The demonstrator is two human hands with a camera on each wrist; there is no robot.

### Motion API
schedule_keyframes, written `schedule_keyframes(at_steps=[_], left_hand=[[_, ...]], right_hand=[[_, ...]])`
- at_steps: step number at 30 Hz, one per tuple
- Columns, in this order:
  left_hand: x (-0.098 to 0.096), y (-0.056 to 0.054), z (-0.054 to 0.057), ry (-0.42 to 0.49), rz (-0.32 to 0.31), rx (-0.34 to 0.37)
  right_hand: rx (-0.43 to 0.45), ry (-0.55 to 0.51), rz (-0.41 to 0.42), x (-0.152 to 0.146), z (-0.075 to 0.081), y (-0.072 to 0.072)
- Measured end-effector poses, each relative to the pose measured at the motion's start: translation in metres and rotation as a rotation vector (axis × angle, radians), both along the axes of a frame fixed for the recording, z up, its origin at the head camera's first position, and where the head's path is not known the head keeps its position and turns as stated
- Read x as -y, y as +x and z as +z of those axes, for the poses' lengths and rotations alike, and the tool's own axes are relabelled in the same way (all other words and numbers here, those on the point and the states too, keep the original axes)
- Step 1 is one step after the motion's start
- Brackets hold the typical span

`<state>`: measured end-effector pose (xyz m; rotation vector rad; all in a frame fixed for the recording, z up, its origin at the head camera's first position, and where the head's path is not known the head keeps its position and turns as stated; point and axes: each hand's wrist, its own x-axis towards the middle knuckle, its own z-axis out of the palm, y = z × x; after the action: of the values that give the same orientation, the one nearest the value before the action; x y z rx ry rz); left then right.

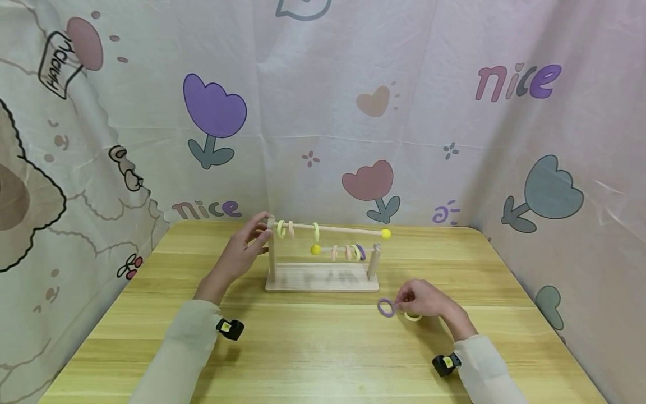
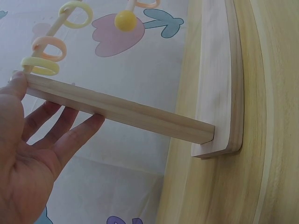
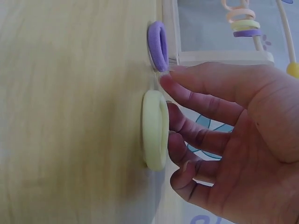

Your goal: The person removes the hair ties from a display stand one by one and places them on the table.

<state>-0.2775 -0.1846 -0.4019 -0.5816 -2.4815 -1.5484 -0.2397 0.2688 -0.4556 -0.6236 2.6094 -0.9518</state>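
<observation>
A wooden rack stands on the table, with two posts and two horizontal rods ending in yellow balls. My left hand grips the top of its taller left post, thumb at the upper end and fingers along the side. Yellow and peach hair ties hang on the upper rod. More hang on the lower rod, including a purple one. My right hand pinches the edge of a purple hair tie between thumb and index finger. A pale yellow hair tie lies beneath the other curled fingers.
The wooden table reaches back to a printed cloth backdrop, which also hangs along both sides. The upper rod's yellow ball sticks out past the shorter right post.
</observation>
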Motion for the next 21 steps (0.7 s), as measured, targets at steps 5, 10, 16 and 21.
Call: schedule_keyframes(at_steps=[5,10,16,21], left_hand=[[0.000,0.000,0.000,-0.002,0.000,-0.005],[0.000,0.000,0.000,-0.002,0.000,-0.005],[0.001,-0.002,-0.001,-0.001,0.003,-0.008],[0.001,-0.002,-0.002,-0.001,0.006,-0.005]], right_hand=[[-0.086,-0.020,0.007,-0.001,0.001,-0.003],[-0.147,-0.049,0.011,0.001,0.000,-0.006],[-0.156,-0.043,0.005,0.007,-0.004,-0.008],[-0.166,-0.021,0.010,0.011,-0.009,-0.009]])
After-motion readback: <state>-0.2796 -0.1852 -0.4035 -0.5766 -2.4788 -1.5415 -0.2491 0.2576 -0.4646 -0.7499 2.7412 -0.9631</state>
